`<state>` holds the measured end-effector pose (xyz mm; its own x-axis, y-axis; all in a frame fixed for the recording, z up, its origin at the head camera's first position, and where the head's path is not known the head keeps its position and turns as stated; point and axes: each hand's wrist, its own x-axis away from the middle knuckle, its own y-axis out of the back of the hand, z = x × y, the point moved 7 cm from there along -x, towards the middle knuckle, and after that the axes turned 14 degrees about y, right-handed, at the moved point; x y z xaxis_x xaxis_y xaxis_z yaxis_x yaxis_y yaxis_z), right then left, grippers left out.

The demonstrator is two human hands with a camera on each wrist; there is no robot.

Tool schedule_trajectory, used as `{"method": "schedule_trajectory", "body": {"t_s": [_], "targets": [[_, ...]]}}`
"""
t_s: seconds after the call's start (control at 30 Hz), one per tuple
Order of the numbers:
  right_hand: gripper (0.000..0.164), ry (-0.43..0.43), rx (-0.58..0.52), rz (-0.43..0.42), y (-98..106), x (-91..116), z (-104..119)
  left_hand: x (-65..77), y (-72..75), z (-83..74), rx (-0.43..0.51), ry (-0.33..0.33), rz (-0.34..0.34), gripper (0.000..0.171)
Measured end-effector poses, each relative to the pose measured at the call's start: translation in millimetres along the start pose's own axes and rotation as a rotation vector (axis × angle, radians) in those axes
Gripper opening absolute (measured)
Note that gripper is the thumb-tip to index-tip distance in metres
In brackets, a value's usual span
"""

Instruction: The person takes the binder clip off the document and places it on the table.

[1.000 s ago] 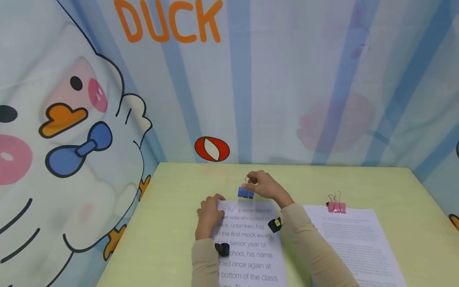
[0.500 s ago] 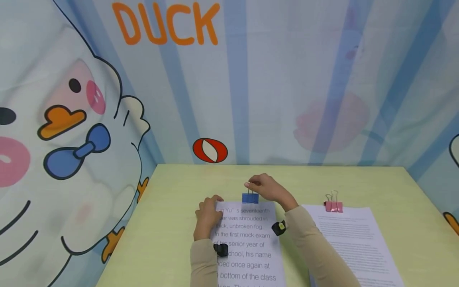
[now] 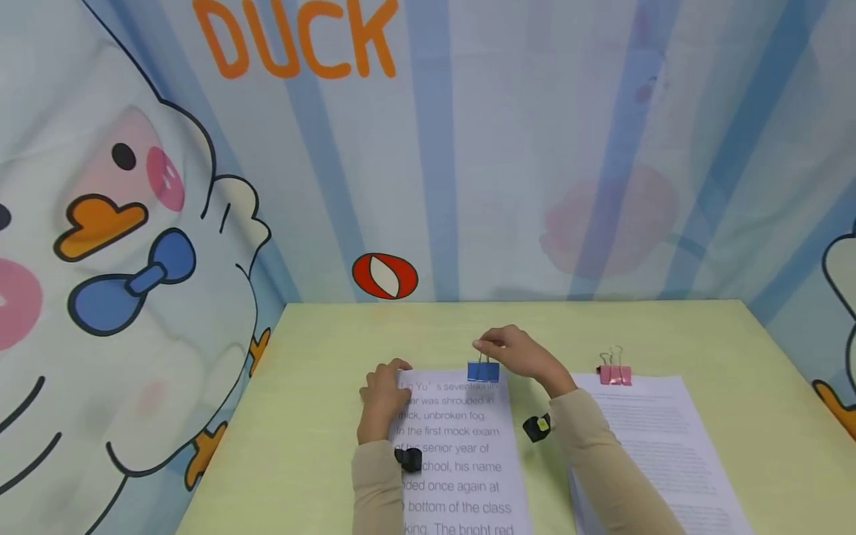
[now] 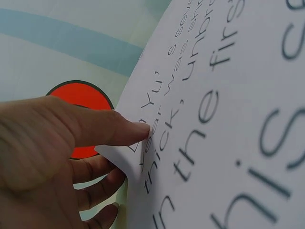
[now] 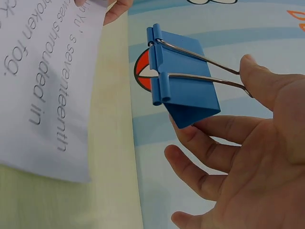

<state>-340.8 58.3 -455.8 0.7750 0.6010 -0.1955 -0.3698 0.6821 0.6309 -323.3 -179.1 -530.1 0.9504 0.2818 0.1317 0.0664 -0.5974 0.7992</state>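
A sheet of white paper (image 3: 455, 446) with large print lies on the table, its lower part out of the head view. My left hand (image 3: 384, 394) pinches its top left corner; in the left wrist view the thumb (image 4: 119, 128) is on the print and the fingers are at and behind the edge. My right hand (image 3: 524, 353) holds a blue binder clip (image 3: 483, 371) by its wire handles, near the paper's top right corner. In the right wrist view the clip's body (image 5: 188, 71) stands apart from the page, thumb at the handle ends.
To the right lies a second bundle of printed paper (image 3: 642, 423) with a pink binder clip (image 3: 614, 375) on its top edge. A cloth backdrop (image 3: 508, 148) with duck drawings hangs behind the pale yellow table (image 3: 321, 349).
My right hand has carried the blue binder clip rightward along the paper's top edge and slightly nearer, turning its blue face toward the head camera. My left hand keeps its place on the corner.
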Motion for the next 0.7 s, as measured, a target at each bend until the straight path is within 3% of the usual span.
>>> {"method": "schedule_trajectory", "body": {"t_s": [0.7], "targets": [[0.043, -0.053, -0.018, -0.049, 6, 56, -32, 0.1, -1.7, -1.2, 0.004, 0.007, 0.012, 0.041]]}}
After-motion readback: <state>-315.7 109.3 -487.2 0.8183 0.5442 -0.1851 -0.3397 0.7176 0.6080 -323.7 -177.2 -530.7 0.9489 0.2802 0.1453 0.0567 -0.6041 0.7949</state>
